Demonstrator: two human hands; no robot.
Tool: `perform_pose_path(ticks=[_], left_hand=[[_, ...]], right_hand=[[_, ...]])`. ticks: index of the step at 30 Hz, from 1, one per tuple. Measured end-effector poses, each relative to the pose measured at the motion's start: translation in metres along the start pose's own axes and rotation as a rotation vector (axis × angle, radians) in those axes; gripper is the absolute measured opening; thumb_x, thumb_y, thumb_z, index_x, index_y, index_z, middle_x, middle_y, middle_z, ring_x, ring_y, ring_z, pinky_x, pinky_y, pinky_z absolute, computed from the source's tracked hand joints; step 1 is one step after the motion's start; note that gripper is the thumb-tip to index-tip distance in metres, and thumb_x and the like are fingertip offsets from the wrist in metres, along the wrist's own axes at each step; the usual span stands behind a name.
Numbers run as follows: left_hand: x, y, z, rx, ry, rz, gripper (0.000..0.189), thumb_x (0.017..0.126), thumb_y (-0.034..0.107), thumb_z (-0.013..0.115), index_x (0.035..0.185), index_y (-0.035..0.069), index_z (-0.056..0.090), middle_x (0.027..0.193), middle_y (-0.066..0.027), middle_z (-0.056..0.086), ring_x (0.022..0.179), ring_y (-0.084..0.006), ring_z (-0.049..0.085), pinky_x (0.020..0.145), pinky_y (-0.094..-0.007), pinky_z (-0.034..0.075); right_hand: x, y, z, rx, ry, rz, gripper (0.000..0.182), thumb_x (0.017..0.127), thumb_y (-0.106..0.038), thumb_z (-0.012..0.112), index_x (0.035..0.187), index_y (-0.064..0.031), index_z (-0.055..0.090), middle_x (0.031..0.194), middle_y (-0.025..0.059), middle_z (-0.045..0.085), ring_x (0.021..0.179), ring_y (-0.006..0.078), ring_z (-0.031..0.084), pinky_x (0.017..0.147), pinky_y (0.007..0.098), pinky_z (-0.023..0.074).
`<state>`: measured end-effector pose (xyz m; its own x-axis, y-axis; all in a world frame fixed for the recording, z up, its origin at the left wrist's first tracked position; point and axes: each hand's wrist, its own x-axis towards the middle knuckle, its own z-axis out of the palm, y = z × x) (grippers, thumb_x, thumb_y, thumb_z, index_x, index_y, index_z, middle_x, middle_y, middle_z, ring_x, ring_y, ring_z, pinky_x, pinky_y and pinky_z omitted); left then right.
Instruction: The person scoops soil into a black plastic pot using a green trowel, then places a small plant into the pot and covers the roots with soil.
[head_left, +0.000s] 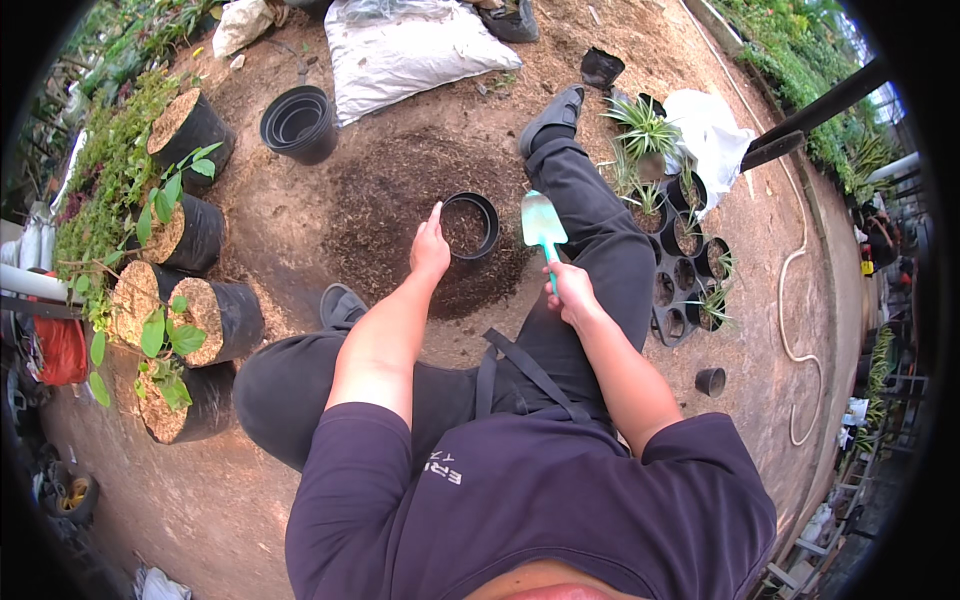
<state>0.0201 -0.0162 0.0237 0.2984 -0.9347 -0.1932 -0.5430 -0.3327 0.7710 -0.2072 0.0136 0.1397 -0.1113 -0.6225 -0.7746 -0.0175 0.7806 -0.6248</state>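
A round black plastic plant pot (492, 225) stands on a patch of dark potting mix (375, 217) on the ground, with brown mix visible inside it. My left hand (430, 244) is at the pot's left rim, index finger stretched along it; whether the other fingers grip the wall cannot be told. To the right of the pot, my right hand (571, 291) is closed round the handle of a turquoise garden trowel (541, 219), its blade pointing away from me above my leg. A little soil marks the blade's tip.
Nested black pots (298, 124) stand beyond, left of a white woven sack (412, 56). Soil-filled black grow bags (240, 322) line the left side. At right are a black pot tray (667, 326) with spider plants (646, 127), a small pot (710, 382) and a hose (784, 300).
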Motion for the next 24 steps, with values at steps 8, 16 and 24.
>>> perform_pose_path(ticks=[8, 16, 24], left_hand=[[0.013, -0.021, 0.025, -0.267, 0.15, -0.088, 0.045, 0.089, 0.01, 0.04, 0.133, 0.018, 0.033, 0.1, -0.0139, 0.056, 0.071, -0.0228, 0.055, 0.065, -0.0334, 0.046], [0.007, -0.003, 0.021, -0.694, -0.027, -0.338, 0.035, 0.093, 0.015, 0.038, 0.128, 0.016, 0.043, 0.087, -0.0061, 0.061, 0.047, -0.0096, 0.051, 0.042, -0.0236, 0.044], [0.005, -0.01, 0.0, -0.823, 0.053, -0.509, 0.033, 0.091, 0.023, 0.045, 0.123, 0.016, 0.048, 0.063, -0.0005, 0.052, 0.045, -0.0099, 0.051, 0.04, -0.0224, 0.044]], right_hand=[[0.002, 0.005, 0.004, -0.036, 0.071, -0.055, 0.023, 0.088, -0.024, 0.047, 0.085, -0.0029, 0.054, 0.055, 0.0026, 0.046, 0.036, 0.0098, 0.035, 0.035, 0.0252, 0.0291], [0.011, 0.011, -0.009, -0.095, -0.012, -0.082, 0.023, 0.087, -0.024, 0.051, 0.088, -0.0014, 0.055, 0.054, 0.0026, 0.046, 0.036, 0.0087, 0.033, 0.035, 0.0237, 0.0288], [0.006, 0.01, 0.004, -0.114, -0.101, -0.096, 0.023, 0.087, -0.023, 0.049, 0.089, -0.0012, 0.056, 0.056, 0.0022, 0.048, 0.037, 0.0085, 0.036, 0.035, 0.0236, 0.0296]])
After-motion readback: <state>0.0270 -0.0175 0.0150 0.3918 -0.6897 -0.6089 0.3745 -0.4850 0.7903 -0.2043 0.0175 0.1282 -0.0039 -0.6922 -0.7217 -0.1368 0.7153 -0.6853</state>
